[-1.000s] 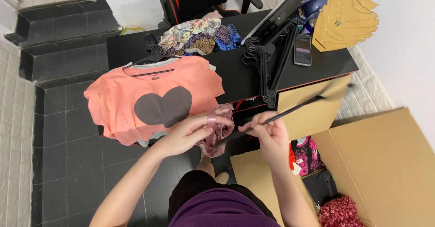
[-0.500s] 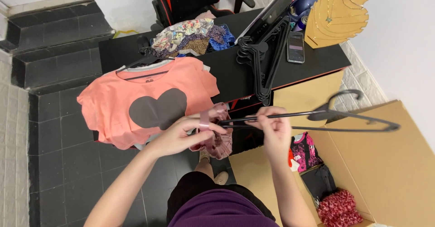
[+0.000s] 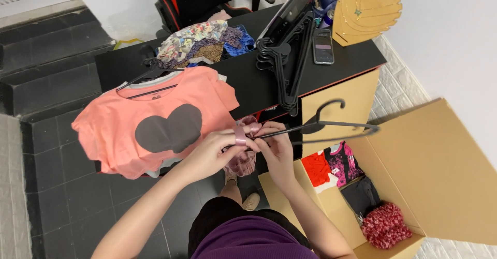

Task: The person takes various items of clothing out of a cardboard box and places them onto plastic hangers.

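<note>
Two hands meet at the front edge of the black surface (image 3: pixel 248 83), both closed in a pinch: the left hand (image 3: pixel 215 153) grips a pink strap of a small pink garment (image 3: pixel 242 155), and the right hand (image 3: pixel 277 148) grips one end of a black hanger (image 3: pixel 331 127) together with that strap. The hanger lies roughly level, running out to the right of the surface's front edge, its hook turned upward. The pink garment hangs below the hands, just in front of the surface. Item on the surface, left end: coral T-shirt (image 3: pixel 155 124) with a grey heart shape, on its own hanger, draping over the front edge. Item at the back of the surface: heap of patterned fabrics (image 3: pixel 202 41). Item at the middle of the surface: stack of black hangers (image 3: pixel 287 67). Item beside that stack, to its right: dark phone (image 3: pixel 323 46). Item right of the surface, on the floor: open cardboard box (image 3: pixel 440 171) holding folded clothes in red, pink and black.
</note>
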